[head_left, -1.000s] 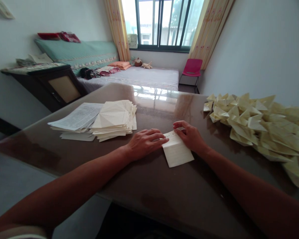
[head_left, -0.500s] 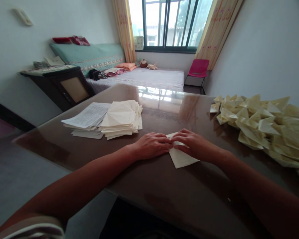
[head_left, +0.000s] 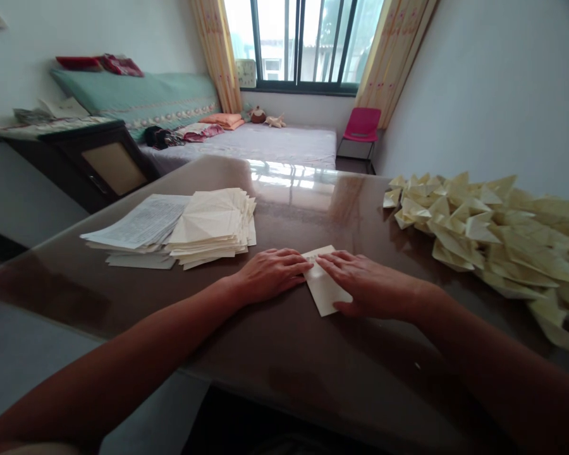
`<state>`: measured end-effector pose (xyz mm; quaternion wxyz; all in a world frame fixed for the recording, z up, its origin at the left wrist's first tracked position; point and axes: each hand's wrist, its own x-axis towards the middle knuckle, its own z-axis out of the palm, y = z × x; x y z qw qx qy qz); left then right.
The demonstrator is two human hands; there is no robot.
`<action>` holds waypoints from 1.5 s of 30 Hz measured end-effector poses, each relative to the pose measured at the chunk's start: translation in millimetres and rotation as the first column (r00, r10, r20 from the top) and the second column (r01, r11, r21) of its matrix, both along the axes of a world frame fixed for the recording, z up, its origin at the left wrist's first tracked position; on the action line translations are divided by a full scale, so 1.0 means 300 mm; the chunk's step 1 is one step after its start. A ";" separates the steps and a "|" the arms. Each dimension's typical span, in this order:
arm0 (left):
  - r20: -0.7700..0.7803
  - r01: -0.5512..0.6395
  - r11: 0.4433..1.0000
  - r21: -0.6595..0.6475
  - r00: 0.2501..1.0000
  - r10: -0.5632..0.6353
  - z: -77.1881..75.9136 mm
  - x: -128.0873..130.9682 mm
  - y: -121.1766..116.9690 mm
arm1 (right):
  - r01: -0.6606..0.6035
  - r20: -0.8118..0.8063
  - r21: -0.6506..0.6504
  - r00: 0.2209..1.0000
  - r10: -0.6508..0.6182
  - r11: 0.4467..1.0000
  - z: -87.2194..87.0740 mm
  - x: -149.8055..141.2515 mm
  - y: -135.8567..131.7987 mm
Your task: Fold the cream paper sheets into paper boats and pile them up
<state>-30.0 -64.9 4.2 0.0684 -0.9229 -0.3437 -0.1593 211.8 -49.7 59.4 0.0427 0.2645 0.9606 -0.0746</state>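
Note:
A folded cream sheet of paper (head_left: 323, 292) lies on the glossy brown table (head_left: 294, 354) in front of me. My left hand (head_left: 268, 275) lies flat at the sheet's left edge, fingers stretched out and fingertips touching the paper. My right hand (head_left: 367, 287) presses flat on the right part of the sheet, fingers extended toward the left hand and covering much of it. Both hands meet near the sheet's upper fold. Neither hand grips anything.
A stack of creased cream sheets (head_left: 213, 226) rests on printed pages (head_left: 140, 222) at the left. A heap of folded paper shapes (head_left: 483, 230) fills the table's right side. Beyond are a dark cabinet (head_left: 90, 161), a bed (head_left: 265, 142) and a pink chair (head_left: 363, 125).
My right hand has moved from the sheet's top corner onto the sheet and flattened over it. The sheet has been folded narrower. The left hand stays at the left edge.

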 end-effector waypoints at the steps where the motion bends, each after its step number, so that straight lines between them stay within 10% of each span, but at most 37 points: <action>1: 0.002 -0.015 1.000 0.003 1.000 0.015 -0.001 -0.005 0.003 | 0.005 0.002 0.018 1.000 -0.005 1.000 0.005 -0.005 -0.010; 14: -0.121 0.192 0.946 0.262 0.979 -0.165 0.026 0.016 -0.014 | -0.019 -0.048 -0.065 0.999 0.016 0.998 -0.034 0.006 0.018; 23: 0.085 -0.134 0.944 0.303 0.990 0.113 0.010 0.008 -0.009 | -0.028 -0.208 0.091 0.977 0.047 0.995 -0.013 -0.033 0.008; 27: 0.056 -0.089 0.970 0.226 0.995 0.079 0.008 0.007 -0.007 | -0.063 -0.153 0.208 0.984 0.096 0.976 -0.010 -0.048 0.028; 34: 0.020 0.054 0.996 -0.076 0.998 -0.052 0.040 -0.022 -0.023 | -0.166 -0.128 0.006 0.978 0.166 0.986 -0.028 0.009 0.089; 45: 0.015 0.071 0.992 -0.106 0.997 -0.070 0.042 -0.022 -0.026 | 0.076 -0.256 -0.216 0.958 -0.132 0.973 -0.071 0.001 0.122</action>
